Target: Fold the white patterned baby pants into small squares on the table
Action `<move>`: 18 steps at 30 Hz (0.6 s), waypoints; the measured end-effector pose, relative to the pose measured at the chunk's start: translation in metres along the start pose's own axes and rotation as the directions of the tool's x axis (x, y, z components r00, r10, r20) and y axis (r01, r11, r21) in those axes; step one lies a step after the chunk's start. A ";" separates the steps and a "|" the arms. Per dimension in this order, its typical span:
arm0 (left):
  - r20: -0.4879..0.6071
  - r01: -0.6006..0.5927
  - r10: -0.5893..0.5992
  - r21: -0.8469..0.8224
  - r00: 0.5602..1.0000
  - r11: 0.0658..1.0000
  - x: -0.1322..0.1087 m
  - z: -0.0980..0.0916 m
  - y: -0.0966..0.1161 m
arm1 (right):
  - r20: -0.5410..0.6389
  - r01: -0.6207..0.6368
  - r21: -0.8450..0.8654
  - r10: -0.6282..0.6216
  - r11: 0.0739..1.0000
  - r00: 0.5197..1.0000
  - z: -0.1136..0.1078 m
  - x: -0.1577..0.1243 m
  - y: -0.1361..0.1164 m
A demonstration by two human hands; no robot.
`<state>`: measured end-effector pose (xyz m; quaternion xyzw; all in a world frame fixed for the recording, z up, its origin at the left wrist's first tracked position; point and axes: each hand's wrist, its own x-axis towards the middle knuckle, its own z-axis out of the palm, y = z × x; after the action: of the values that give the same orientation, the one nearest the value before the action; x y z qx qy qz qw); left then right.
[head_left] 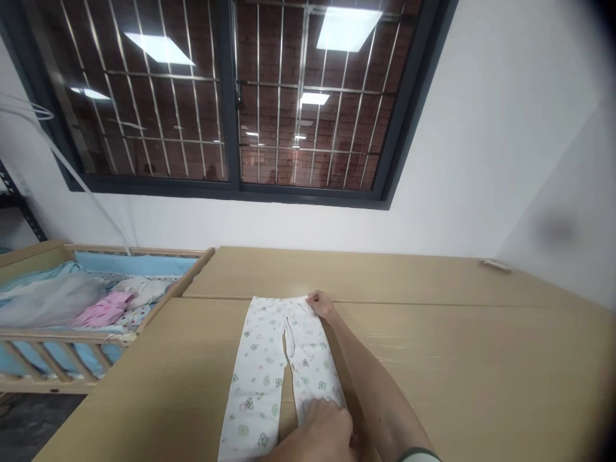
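Note:
A pair of white baby trousers (260,359) with small green and pink prints lies flat on the wooden tabletop, waistband away from me and legs towards me. At the right corner of the waistband, my right hand (321,304) pinches the fabric between thumb and fingers. My left hand (327,425) reaches in from the bottom edge, its fingers curled over the lower part of the right trouser leg. Its fingertips are mostly hidden behind the knuckles. The leg ends run towards the bottom of the view, and the right one is covered by the left hand.
To the left stands a wooden cot (176,292) with blue lining, holding a pink cloth (104,309) and sheer white netting (52,298). A barred window (233,128) fills the wall behind the tabletop (433,359). A small flat strip (495,264) lies at the back right.

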<state>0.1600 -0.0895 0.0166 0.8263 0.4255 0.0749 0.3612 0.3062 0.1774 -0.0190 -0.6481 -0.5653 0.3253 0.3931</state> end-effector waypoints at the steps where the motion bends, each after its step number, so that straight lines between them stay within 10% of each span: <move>1: -0.012 0.011 -0.011 0.002 1.000 1.000 -0.004 -0.005 0.001 | -0.006 -0.001 0.008 0.001 1.000 1.000 0.000 -0.001 -0.004; 10: -0.241 0.010 -0.177 -0.565 0.954 0.825 -0.057 -0.027 -0.045 | -0.070 0.040 0.095 -0.034 0.995 0.997 0.039 -0.006 -0.077; 13: -0.373 0.053 -0.257 -0.476 0.892 0.878 -0.093 -0.032 -0.081 | -0.075 0.037 0.057 -0.033 0.998 0.997 0.084 -0.004 -0.102; 18: -0.458 0.458 -0.443 -0.086 0.771 0.885 -0.136 -0.039 -0.118 | -0.035 0.045 -0.073 -0.048 0.996 0.998 0.151 -0.012 -0.126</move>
<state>-0.0189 -0.1271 -0.0078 0.6631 0.6859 0.1753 0.2431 0.1133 0.1931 0.0184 -0.6545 -0.5841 0.2836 0.3873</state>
